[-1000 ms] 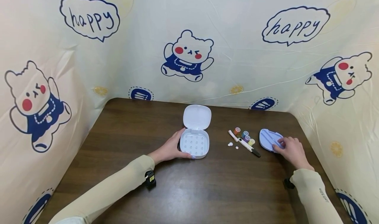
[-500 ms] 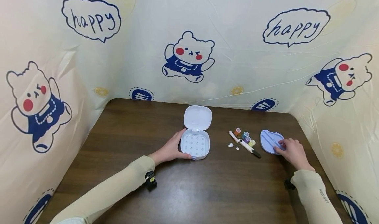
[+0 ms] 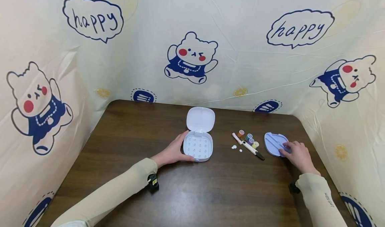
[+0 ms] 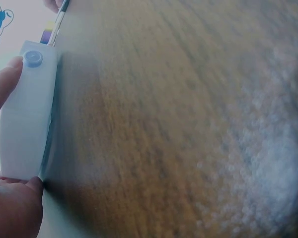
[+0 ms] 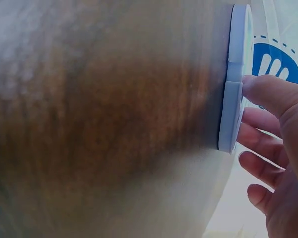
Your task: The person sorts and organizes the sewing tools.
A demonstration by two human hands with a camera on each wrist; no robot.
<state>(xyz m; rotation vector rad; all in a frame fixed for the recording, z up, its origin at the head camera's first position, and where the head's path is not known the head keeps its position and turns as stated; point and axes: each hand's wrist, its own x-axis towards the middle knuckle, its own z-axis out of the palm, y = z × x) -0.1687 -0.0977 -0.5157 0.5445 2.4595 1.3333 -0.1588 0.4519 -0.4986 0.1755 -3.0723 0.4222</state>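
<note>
In the head view an open hinged case [image 3: 198,147], pale blue-white, stands mid-table with its lid [image 3: 200,119] tipped back. Rows of small pegs line its inside. My left hand [image 3: 174,149] grips the case from its left side, the thumb [image 4: 7,82] by the round front catch in the left wrist view and fingers at the far end. On the right lies a flat light-blue tray [image 3: 273,143] with grooves. My right hand [image 3: 298,155] pinches its near right edge, the thumb [image 5: 268,91] on top and the other fingers loosely bent beside it.
Between case and tray lie several small spool-like cylinders [image 3: 249,137], orange, blue, purple and yellow. Beside them are a white pen-like tool [image 3: 249,148] with a black end, a pinkish white stick [image 3: 236,138] and small white discs [image 3: 234,147]. Printed cloth hangs around the table [image 3: 228,193].
The tray now lies slightly flatter and lower in view than a second ago, the right hand staying at its edge. The left hand and the case hold still.
</note>
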